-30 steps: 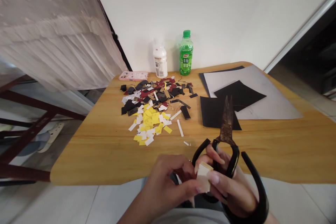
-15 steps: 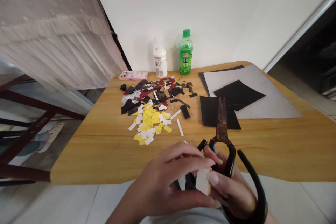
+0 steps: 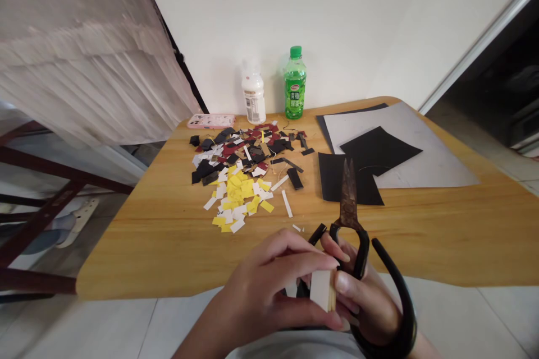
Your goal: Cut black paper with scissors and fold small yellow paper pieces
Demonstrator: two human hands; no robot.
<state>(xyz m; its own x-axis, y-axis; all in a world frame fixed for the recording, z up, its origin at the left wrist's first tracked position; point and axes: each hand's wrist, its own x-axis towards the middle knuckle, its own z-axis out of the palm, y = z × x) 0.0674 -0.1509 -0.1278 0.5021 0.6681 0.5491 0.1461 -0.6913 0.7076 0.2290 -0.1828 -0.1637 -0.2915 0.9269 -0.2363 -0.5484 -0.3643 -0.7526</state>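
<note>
Between the thumb and fingers of my left hand (image 3: 273, 286) is a small stack of pale paper pieces (image 3: 322, 289), its layered edge turned to the right. My right hand (image 3: 370, 303) presses its thumb against that same stack. Scissors (image 3: 348, 202) with rusty blades and black handles hang on my right hand, blades together and pointing away over the table. Dark strips show partly behind the fingers, and a black strip (image 3: 316, 234) sticks out above them. Both hands are at the table's near edge.
On the wooden table (image 3: 147, 247) lies a heap of cut scraps (image 3: 240, 185), yellow, white, black and dark red. Behind it stand a white bottle (image 3: 254, 98), a green tea bottle (image 3: 295, 87) and a pink phone (image 3: 211, 121). Black sheets (image 3: 381, 151) overlap a grey sheet (image 3: 438, 165) at right.
The stack has turned slightly, so more of its layered edge shows. Scissors and right hand appear a little further left; the whole view has shifted slightly too.
</note>
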